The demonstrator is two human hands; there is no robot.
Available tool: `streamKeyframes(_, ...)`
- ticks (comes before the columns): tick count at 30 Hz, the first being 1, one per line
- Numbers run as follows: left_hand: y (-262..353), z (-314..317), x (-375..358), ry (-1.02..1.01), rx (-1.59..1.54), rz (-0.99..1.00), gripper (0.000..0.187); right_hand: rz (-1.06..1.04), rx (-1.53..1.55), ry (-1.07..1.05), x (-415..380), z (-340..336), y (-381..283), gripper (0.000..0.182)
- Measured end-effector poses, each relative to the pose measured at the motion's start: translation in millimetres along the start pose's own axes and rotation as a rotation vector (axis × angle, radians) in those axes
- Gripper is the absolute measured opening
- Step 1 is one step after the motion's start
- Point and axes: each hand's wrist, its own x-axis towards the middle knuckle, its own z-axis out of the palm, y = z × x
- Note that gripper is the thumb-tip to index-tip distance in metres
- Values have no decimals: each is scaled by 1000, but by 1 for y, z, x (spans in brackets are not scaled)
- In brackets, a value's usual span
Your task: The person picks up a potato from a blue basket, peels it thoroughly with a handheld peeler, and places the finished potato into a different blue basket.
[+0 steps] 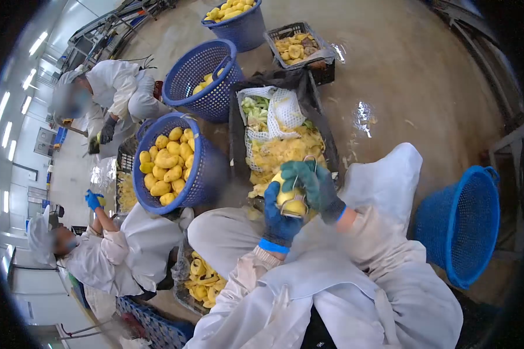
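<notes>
My left hand (280, 218), in a blue glove, wraps round a smooth yellow fruit (291, 200) that looks like a mango, above my lap. My right hand (310, 183), in a green and blue glove, is closed against the fruit's upper side. A thin metal loop, apparently a peeler (296, 213), shows across the fruit, and the right fingers seem to hold it; its handle is hidden. Just beyond both hands, a black-lined crate (237, 136) holds a heap of yellow peelings (282, 154), white foam netting (286, 110) and green scraps.
A purple-blue basket (209, 174) full of yellow fruit stands left of the crate. More baskets (215, 96) and a scrap crate (320, 55) stand behind. A blue basket (460, 232) is at my right. Two co-workers (116, 250) (119, 87) sit at left.
</notes>
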Motion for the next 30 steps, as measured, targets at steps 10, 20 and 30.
streamKeyframes(10,-2,-2,-1,-27,90,-3,40,61,4,46,19,-22,17,35)
streamKeyframes(20,0,7,-10,14,297,18,43,238,272,376,43,-48,8,31)
streamKeyframes(30,1,5,-14,-64,-4,-127,46,161,193,158,18,-10,-22,35)
